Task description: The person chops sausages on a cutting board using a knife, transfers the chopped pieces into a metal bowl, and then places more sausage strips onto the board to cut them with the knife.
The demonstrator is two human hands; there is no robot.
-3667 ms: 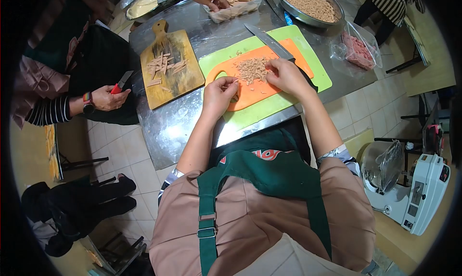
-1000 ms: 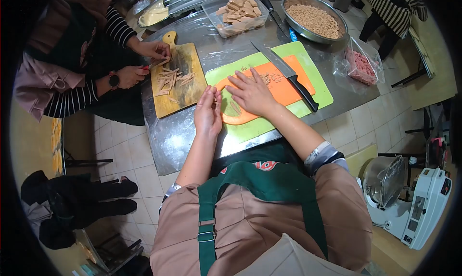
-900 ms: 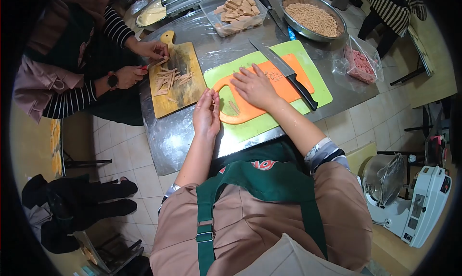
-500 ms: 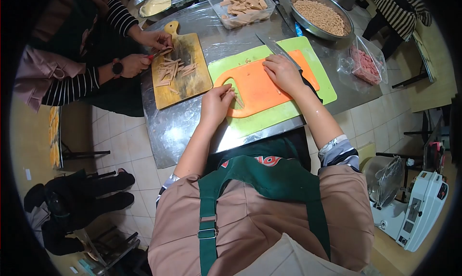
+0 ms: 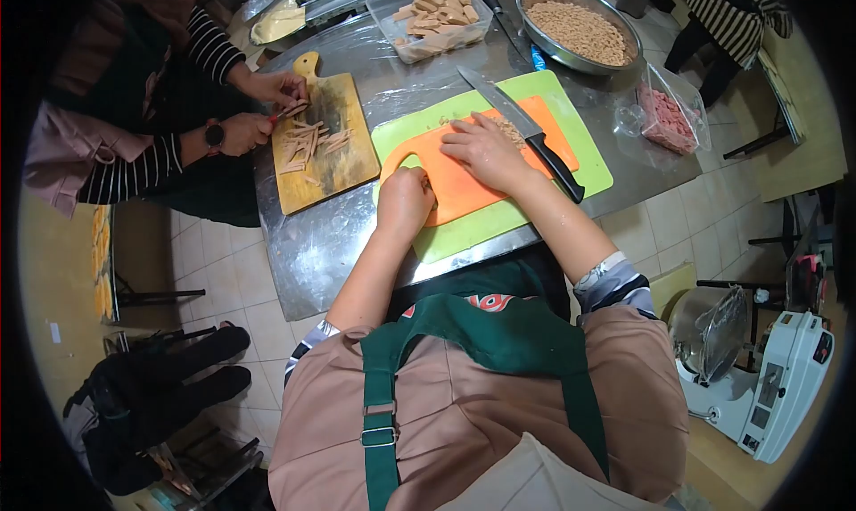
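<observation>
An orange cutting board (image 5: 450, 185) with a handle opening lies on a larger green cutting board (image 5: 584, 145). At the orange board's handle opening, my left hand (image 5: 407, 203) is closed with its fingers curled down; whatever they hold is hidden. My right hand (image 5: 486, 156) lies palm down on the orange board, fingers stretched out toward the left. Small chopped light-brown bits (image 5: 510, 132) show just beyond it, with a few more at its fingertips. To its right a kitchen knife (image 5: 555, 165) with a black handle rests across both boards, untouched.
At the left, a co-worker's hands (image 5: 245, 135) work with a red-handled knife over pinkish strips (image 5: 303, 145) on a wooden board (image 5: 343, 177). Behind stand a plastic tub of tan pieces (image 5: 432, 47) and a steel bowl of small bits (image 5: 580, 61). Bagged pink meat (image 5: 669, 123) sits right.
My right hand has left the knife and moved left onto the orange board, uncovering the knife handle and chopped bits. My left hand has curled from a pinch into a closed shape.
</observation>
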